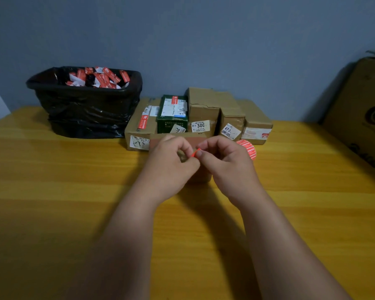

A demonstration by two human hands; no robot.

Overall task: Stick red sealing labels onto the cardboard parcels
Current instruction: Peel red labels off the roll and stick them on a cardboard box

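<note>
Both hands pinch one red label (196, 153) above a box (200, 139).
Left hand (171, 156), right hand (223, 158) clamped on it; bin (85, 109), table's far-left corner, holds red-white scraps (100, 77).

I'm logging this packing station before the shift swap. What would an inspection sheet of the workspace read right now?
Surface: yellow wooden table, bare in front.
Job's things: red label pinched between both hands; label roll beside the right hand; cardboard parcels rowed at the wall, one small parcel under the hands.
Clutter: black-lined bin full of red-and-white scraps.
Grippers: left hand and right hand, fingers closed on the label.
Cables: nothing seen.
Surroundings: grey-blue wall; large carton leaning at right.
</note>
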